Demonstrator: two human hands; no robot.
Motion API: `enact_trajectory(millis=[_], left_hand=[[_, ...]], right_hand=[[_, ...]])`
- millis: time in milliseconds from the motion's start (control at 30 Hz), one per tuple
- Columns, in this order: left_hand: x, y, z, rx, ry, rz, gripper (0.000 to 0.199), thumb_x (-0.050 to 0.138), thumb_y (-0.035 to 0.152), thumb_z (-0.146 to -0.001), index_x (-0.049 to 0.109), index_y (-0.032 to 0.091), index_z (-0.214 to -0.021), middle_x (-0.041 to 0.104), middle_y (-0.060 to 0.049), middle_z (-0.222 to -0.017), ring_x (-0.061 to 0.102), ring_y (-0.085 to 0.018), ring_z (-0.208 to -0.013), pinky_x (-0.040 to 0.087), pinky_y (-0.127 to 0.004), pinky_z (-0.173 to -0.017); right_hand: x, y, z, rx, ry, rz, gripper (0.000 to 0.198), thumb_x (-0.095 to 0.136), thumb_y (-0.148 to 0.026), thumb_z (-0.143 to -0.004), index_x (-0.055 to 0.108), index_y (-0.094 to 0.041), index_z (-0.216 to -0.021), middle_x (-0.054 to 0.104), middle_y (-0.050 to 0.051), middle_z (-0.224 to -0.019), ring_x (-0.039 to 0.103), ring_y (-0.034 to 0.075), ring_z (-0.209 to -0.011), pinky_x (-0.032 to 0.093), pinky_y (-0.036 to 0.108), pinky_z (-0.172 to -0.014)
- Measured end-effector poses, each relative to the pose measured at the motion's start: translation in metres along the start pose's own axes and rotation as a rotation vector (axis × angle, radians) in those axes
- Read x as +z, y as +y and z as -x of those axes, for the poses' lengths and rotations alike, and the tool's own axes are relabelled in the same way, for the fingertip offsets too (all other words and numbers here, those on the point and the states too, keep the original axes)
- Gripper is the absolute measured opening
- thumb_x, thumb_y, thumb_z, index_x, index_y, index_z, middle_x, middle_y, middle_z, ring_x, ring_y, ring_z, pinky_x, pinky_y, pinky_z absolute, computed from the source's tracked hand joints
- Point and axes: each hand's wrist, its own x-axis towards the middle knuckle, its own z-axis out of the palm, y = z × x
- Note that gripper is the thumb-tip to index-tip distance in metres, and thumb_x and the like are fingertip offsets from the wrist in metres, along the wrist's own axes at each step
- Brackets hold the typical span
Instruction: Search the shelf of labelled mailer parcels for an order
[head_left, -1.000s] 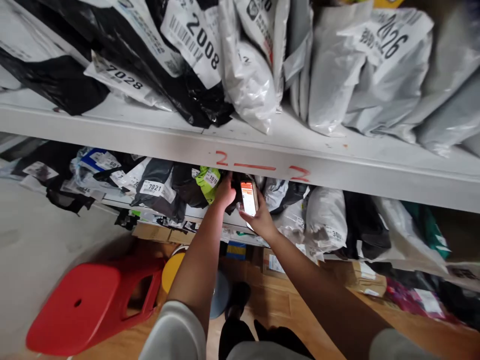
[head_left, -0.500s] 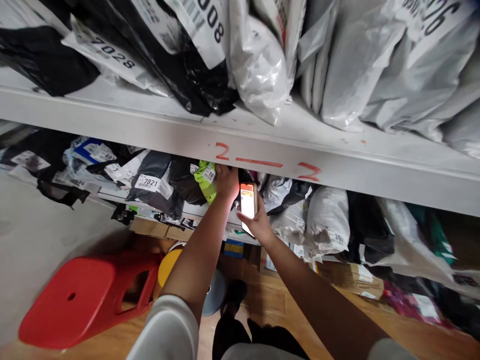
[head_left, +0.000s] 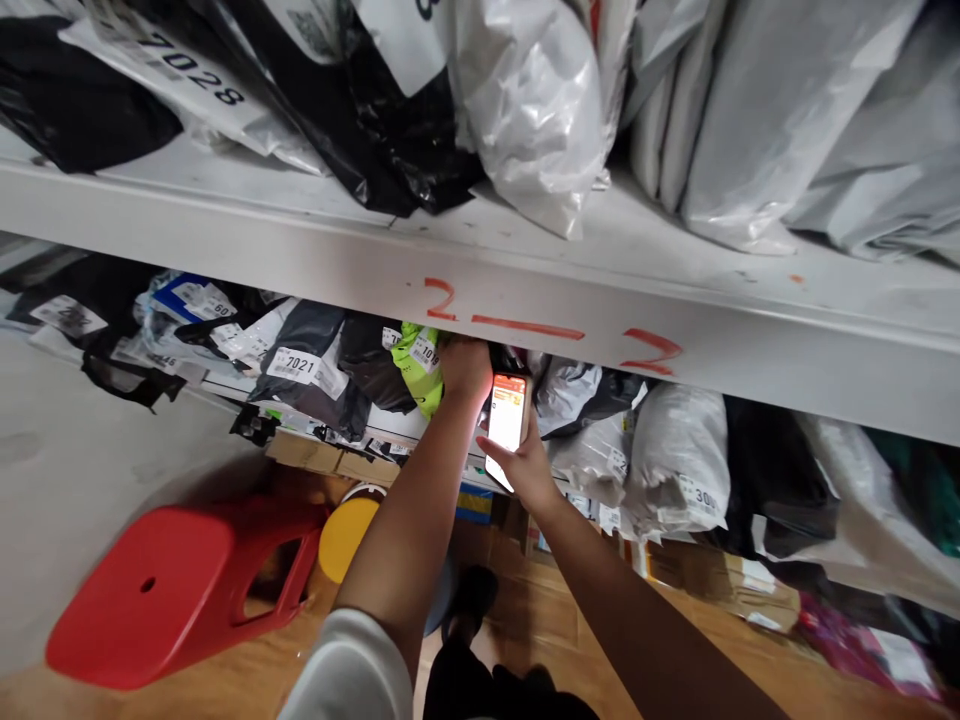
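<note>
My right hand [head_left: 523, 467] holds a lit smartphone [head_left: 507, 417] upright just under the edge of the white shelf marked "2—2" [head_left: 540, 322]. My left hand [head_left: 466, 367] reaches in beside it among the parcels on the lower shelf. Its fingers are hidden under the shelf edge, next to a lime-green parcel [head_left: 416, 362] and a black parcel. Whether it grips one I cannot tell.
A black bag labelled 7021 [head_left: 307, 365] and grey and white mailer bags [head_left: 675, 450] crowd the lower shelf. More bags fill the upper shelf [head_left: 540, 110]. A red plastic stool [head_left: 176, 590] and a yellow round stool [head_left: 345, 530] stand on the wooden floor, with cardboard boxes [head_left: 720, 580] beneath.
The view has tilted down and nearer the shelf. My left hand has pushed deeper among the parcels, and the phone has shifted slightly right with my right hand.
</note>
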Motion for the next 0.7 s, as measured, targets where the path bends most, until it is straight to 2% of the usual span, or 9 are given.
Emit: enact_trajectory(millis=[67,200,367,533,700], left_hand=[[0.000,-0.002,0.006,0.053,-0.016,-0.001,0.031,0.038,0.013,-0.086,0.068,0.014,-0.093,0.064,-0.014,-0.107,0.057,-0.028,-0.104,0.041,-0.042,-0.094],[-0.001,-0.002,0.007,0.077,-0.071,0.024,0.032,0.040,0.016,-0.086,0.062,0.014,-0.110,0.062,-0.015,-0.113,0.060,-0.025,-0.099,0.045,-0.036,-0.089],[0.001,0.006,-0.007,0.032,-0.166,0.025,0.030,0.040,0.015,-0.087,0.063,0.014,-0.107,0.066,-0.015,-0.103,0.060,-0.027,-0.098,0.045,-0.040,-0.090],[0.003,0.005,-0.004,0.036,-0.159,0.019,0.035,0.036,0.016,-0.089,0.059,0.015,-0.115,0.064,-0.016,-0.110,0.058,-0.025,-0.104,0.043,-0.039,-0.094],[0.009,0.001,0.008,0.079,-0.126,-0.005,0.037,0.034,0.014,-0.089,0.059,0.015,-0.116,0.059,-0.016,-0.119,0.058,-0.025,-0.103,0.046,-0.038,-0.089]], right_hand=[[-0.001,0.004,0.002,0.007,0.000,0.001,0.094,0.080,-0.032,-0.056,0.031,-0.022,-0.135,0.061,0.010,-0.111,0.062,0.026,-0.097,0.053,0.043,-0.083],[-0.001,0.007,0.004,0.010,-0.002,0.011,0.089,0.081,-0.032,-0.057,0.035,-0.022,-0.132,0.064,0.007,-0.098,0.062,0.026,-0.091,0.053,0.042,-0.080],[0.000,0.008,0.003,-0.022,-0.016,-0.011,0.092,0.080,-0.030,-0.058,0.031,-0.024,-0.136,0.063,0.002,-0.088,0.061,0.024,-0.086,0.052,0.039,-0.080],[0.005,0.008,0.005,-0.017,0.007,-0.053,0.085,0.081,-0.028,-0.057,0.038,-0.026,-0.130,0.062,0.000,-0.084,0.061,0.023,-0.084,0.051,0.036,-0.078],[0.011,0.009,0.007,-0.005,0.047,-0.091,0.076,0.080,-0.030,-0.056,0.043,-0.025,-0.123,0.062,0.001,-0.086,0.061,0.024,-0.084,0.051,0.038,-0.077]])
